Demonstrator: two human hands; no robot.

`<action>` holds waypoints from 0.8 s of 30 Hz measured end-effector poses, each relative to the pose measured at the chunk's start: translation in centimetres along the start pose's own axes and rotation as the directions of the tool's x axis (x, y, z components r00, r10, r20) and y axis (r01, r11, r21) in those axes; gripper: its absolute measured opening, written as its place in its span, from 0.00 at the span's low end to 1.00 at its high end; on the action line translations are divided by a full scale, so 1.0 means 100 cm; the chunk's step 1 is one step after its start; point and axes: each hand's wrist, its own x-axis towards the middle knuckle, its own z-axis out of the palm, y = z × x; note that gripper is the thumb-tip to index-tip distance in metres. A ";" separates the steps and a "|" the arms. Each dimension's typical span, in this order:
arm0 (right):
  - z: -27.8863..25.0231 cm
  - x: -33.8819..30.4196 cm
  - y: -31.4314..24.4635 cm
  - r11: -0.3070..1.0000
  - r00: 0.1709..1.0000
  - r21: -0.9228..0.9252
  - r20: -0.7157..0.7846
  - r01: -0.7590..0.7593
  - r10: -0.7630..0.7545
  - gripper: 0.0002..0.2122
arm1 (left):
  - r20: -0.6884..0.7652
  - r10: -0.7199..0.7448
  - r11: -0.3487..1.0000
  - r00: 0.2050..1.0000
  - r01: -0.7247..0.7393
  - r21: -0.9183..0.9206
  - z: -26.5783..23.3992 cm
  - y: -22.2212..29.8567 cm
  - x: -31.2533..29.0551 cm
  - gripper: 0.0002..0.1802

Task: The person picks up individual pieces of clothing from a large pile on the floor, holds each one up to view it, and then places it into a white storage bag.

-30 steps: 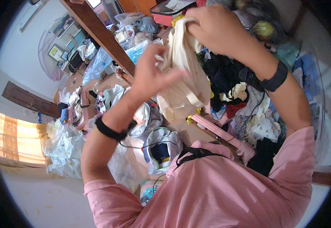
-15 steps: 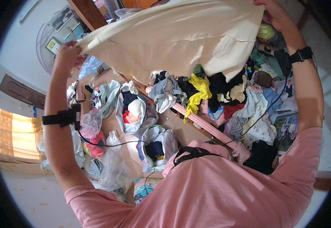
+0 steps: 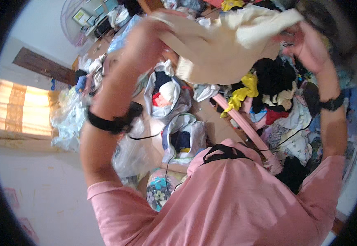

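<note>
- Head view: a cream cloth hangs in the air, above clothes on the floor.
- The left hand is closed on its left end; the right hand is at the right end, too blurred to tell its grip.
- The cloth looks light, soft and floppy; its upper corners seem the best holds.

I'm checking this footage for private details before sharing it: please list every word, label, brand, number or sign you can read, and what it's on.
None can be read.
Small framed picture, far upper left: any print is too small.
Cream cloth, held aloft: partly motion-blurred, no legible lettering.
Pale plastic bags, left: no legible lettering.
Pink shirt: no lettering visible.
</note>
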 end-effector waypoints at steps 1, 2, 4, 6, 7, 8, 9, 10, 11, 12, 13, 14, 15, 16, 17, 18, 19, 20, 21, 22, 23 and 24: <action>0.019 0.001 0.031 0.996 0.992 0.070 0.113 -0.054 0.046 0.19 | 0.053 0.038 0.999 0.998 -0.038 -0.001 0.019 -0.021 -0.012 0.24; 0.052 -0.001 0.060 0.990 0.989 0.130 0.144 -0.053 0.034 0.19 | 0.109 0.076 0.997 0.991 -0.075 -0.011 0.038 -0.045 -0.021 0.30; 0.113 -0.006 0.115 0.989 0.978 0.117 0.199 -0.085 0.061 0.15 | 0.168 -0.032 0.999 0.985 0.037 -0.030 0.070 -0.083 -0.066 0.37; 0.153 -0.019 0.152 0.995 0.915 -0.095 0.403 0.019 0.021 0.15 | 0.071 -0.010 0.980 0.997 -0.004 0.198 0.081 -0.127 -0.106 0.45; 0.169 -0.030 0.166 0.988 0.858 -0.053 0.490 -0.144 0.152 0.20 | 0.016 -0.153 0.980 0.988 0.149 0.129 0.073 -0.154 -0.125 0.37; 0.179 -0.042 0.184 0.992 0.879 -0.113 0.476 0.055 0.005 0.25 | -0.098 -0.327 0.937 0.940 0.308 -0.165 0.069 -0.169 -0.140 0.26; 0.183 -0.052 0.199 0.954 0.867 -0.179 0.481 0.241 -0.129 0.29 | -0.124 -0.403 0.915 0.907 0.398 -0.065 0.054 -0.176 -0.152 0.20; 0.177 -0.060 0.204 0.891 0.816 -0.380 0.577 0.249 0.018 0.32 | -0.330 -0.471 0.882 0.818 0.451 -0.140 0.035 -0.205 -0.181 0.18; 0.167 -0.068 0.207 0.784 0.765 -0.567 0.614 0.254 0.195 0.35 | -0.455 -0.457 0.889 0.764 0.380 -0.255 0.012 -0.223 -0.202 0.17; 0.147 -0.077 0.233 0.766 0.742 -0.509 0.667 0.392 0.064 0.32 | -0.527 -0.517 0.854 0.675 0.359 -0.378 0.004 -0.209 -0.202 0.15; 0.133 -0.078 0.238 0.765 0.785 -0.545 0.613 0.344 0.084 0.32 | -0.648 -0.525 0.847 0.552 0.412 -0.335 -0.032 -0.224 -0.231 0.14; 0.115 -0.072 0.238 0.754 0.712 -0.634 0.610 0.174 0.348 0.30 | -0.607 -0.428 0.896 0.669 0.226 -0.383 -0.046 -0.210 -0.239 0.16; 0.102 -0.072 0.236 0.699 0.563 -0.715 0.590 0.031 0.579 0.27 | -0.713 -0.452 0.892 0.537 0.297 -0.342 -0.100 -0.233 -0.289 0.20; 0.078 -0.083 0.250 0.639 0.678 -0.769 0.461 -0.017 0.573 0.25 | -0.595 -0.410 0.912 0.692 0.310 -0.267 -0.085 -0.191 -0.257 0.22; 0.058 -0.095 0.266 0.582 0.768 -0.812 0.344 -0.046 0.541 0.23 | -0.556 -0.339 0.941 0.759 0.282 -0.189 -0.101 -0.181 -0.265 0.20; 0.038 -0.105 0.279 0.531 0.804 -0.842 0.250 -0.094 0.539 0.23 | -0.692 -0.334 0.936 0.640 0.310 -0.165 -0.133 -0.193 -0.289 0.19; 0.019 -0.115 0.288 0.482 0.833 -0.864 0.158 -0.143 0.531 0.23 | -0.808 -0.310 0.928 0.501 0.346 -0.142 -0.163 -0.208 -0.308 0.19; 0.004 -0.122 0.290 0.449 0.836 -0.870 0.083 -0.205 0.543 0.23 | -0.790 -0.322 0.926 0.521 0.348 -0.148 -0.178 -0.221 -0.316 0.19; -0.010 -0.131 0.293 0.416 0.833 -0.870 0.011 -0.264 0.553 0.23 | -0.804 -0.362 0.891 0.472 0.430 -0.148 -0.188 -0.234 -0.320 0.20; -0.029 -0.149 0.313 0.459 0.915 -0.855 -0.043 -0.242 0.402 0.21 | -0.816 -0.396 0.848 0.420 0.508 -0.150 -0.196 -0.248 -0.325 0.22; -0.049 -0.154 0.328 0.443 0.874 -0.826 -0.118 -0.350 0.471 0.17 | -0.810 -0.401 0.846 0.428 0.513 -0.148 -0.204 -0.271 -0.341 0.22; -0.068 -0.157 0.338 0.398 0.902 -0.860 -0.145 -0.318 0.407 0.14 | -0.789 -0.519 0.796 0.330 0.524 -0.304 -0.211 -0.301 -0.362 0.23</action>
